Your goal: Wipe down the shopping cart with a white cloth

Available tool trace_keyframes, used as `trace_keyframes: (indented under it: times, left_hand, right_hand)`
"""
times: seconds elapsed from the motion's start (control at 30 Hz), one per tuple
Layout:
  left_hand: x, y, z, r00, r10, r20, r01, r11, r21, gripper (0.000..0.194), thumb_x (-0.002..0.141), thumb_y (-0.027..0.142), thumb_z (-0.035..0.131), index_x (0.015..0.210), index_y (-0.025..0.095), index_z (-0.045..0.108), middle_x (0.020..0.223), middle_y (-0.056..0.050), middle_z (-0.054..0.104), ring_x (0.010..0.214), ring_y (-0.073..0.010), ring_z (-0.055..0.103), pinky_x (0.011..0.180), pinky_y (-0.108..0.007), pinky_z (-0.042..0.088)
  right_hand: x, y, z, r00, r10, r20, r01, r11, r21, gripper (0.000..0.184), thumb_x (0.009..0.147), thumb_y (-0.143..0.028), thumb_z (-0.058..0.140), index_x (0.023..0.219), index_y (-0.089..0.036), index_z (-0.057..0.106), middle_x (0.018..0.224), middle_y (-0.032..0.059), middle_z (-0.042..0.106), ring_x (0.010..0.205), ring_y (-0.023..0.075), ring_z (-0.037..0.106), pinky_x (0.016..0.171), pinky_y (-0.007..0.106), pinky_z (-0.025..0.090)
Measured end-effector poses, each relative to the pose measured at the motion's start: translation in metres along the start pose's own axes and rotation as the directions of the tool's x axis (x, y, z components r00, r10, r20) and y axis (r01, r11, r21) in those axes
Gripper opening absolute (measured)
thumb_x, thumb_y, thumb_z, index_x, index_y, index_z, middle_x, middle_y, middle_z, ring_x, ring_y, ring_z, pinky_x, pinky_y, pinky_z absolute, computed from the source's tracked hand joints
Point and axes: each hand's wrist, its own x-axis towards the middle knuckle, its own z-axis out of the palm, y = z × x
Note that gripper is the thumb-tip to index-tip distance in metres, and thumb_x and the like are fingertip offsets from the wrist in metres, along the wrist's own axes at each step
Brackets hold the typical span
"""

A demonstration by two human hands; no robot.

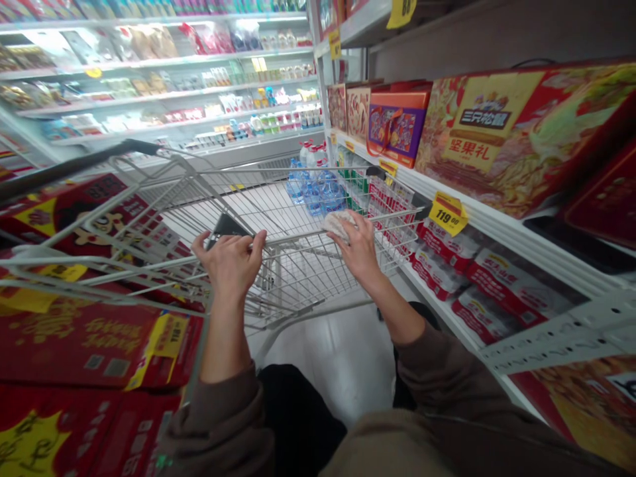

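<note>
A person's two hands are on a wire shopping cart [299, 236] standing in a store aisle. The left hand [232, 264] has its fingers curled over the cart's near top rail, thumb pointing towards the right; just behind it is a dark panel [228, 226], partly hidden by the fingers. The right hand [356, 244], farther along the same rail, is closed around a pale, crumpled cloth [336, 222] that lies against the rail. Beyond the cart, blue-tinted water bottles [318, 188] are grouped on the floor [342, 338] near the right-hand shelf [501, 232]. That shelf carries a large nut gift box [481, 136], with a yellow price tag [448, 214] on its edge reading 119. Red boxes [94, 341] are stacked to the left of the cart, and stocked display shelves [163, 86] cross the background.
</note>
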Motion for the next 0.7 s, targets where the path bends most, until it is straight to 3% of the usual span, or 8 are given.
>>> trace_keyframes:
  times: [0.13, 0.27, 0.37, 0.57, 0.63, 0.7]
  left_hand:
    - [0.0, 0.001, -0.002, 1.0, 0.007, 0.009, -0.007, 1.0, 0.005, 0.059, 0.104, 0.054, 0.036, 0.063, 0.022, 0.062, 0.073, -0.005, 0.074, 0.089, -0.0252, 0.07, 0.115, -0.053, 0.022]
    - [0.0, 0.005, -0.005, 1.0, -0.005, 0.028, 0.005, 1.0, -0.006, 0.059, 0.104, 0.054, 0.035, 0.061, 0.022, 0.061, 0.072, -0.006, 0.073, 0.087, -0.0255, 0.069, 0.114, -0.054, 0.023]
    - [0.0, 0.01, -0.006, 0.999, -0.009, 0.04, 0.009, 1.0, -0.01, 0.06, 0.104, 0.054, 0.035, 0.06, 0.022, 0.06, 0.072, -0.006, 0.072, 0.086, -0.0261, 0.068, 0.112, -0.055, 0.023]
    - [-0.003, 0.012, -0.005, 1.0, -0.023, -0.009, 0.023, 0.999, -0.027, 0.059, 0.104, 0.053, 0.034, 0.059, 0.023, 0.057, 0.072, -0.005, 0.072, 0.087, -0.0249, 0.067, 0.115, -0.054, 0.02]
    - [-0.004, 0.011, -0.004, 0.999, -0.028, -0.031, 0.027, 0.999, -0.038, 0.058, 0.104, 0.052, 0.035, 0.059, 0.023, 0.057, 0.074, -0.004, 0.072, 0.088, -0.0242, 0.067, 0.117, -0.054, 0.017]
    - [-0.005, 0.011, -0.004, 0.999, -0.033, -0.034, 0.031, 0.998, -0.05, 0.057, 0.104, 0.052, 0.036, 0.059, 0.023, 0.057, 0.075, -0.004, 0.073, 0.089, -0.0242, 0.067, 0.118, -0.054, 0.015]
  right_hand:
    - [0.003, 0.026, -0.006, 0.995, 0.043, -0.094, -0.051, 0.995, -0.082, 0.035, 0.099, -0.041, 0.056, 0.126, -0.026, 0.071, 0.147, 0.0087, 0.056, 0.13, 0.0272, 0.043, 0.11, 0.047, 0.045]
    - [0.02, 0.071, -0.026, 0.941, 0.251, -0.227, -0.289, 0.946, -0.149, 0.033, 0.096, -0.035, 0.059, 0.122, -0.019, 0.072, 0.144, 0.0137, 0.057, 0.127, 0.0293, 0.042, 0.11, 0.048, 0.041]
    - [0.023, 0.07, -0.027, 0.902, 0.324, -0.286, -0.373, 0.918, -0.138, 0.032, 0.097, -0.032, 0.055, 0.119, -0.019, 0.072, 0.143, 0.0151, 0.056, 0.126, 0.0321, 0.042, 0.106, 0.053, 0.042]
    - [-0.004, -0.004, 0.013, 0.987, 0.056, -0.15, -0.077, 0.988, -0.134, 0.036, 0.098, -0.023, 0.051, 0.129, -0.027, 0.068, 0.147, 0.0091, 0.054, 0.126, 0.0304, 0.042, 0.101, 0.052, 0.046]
    - [-0.008, -0.004, 0.015, 0.993, -0.023, -0.113, 0.007, 0.99, -0.138, 0.038, 0.097, -0.021, 0.051, 0.131, -0.029, 0.067, 0.146, 0.0071, 0.055, 0.126, 0.0286, 0.042, 0.103, 0.05, 0.046]
    - [-0.005, 0.017, 0.005, 0.994, -0.045, -0.104, 0.028, 0.987, -0.156, 0.037, 0.098, -0.022, 0.051, 0.131, -0.028, 0.067, 0.145, 0.0065, 0.056, 0.126, 0.0273, 0.042, 0.105, 0.048, 0.045]
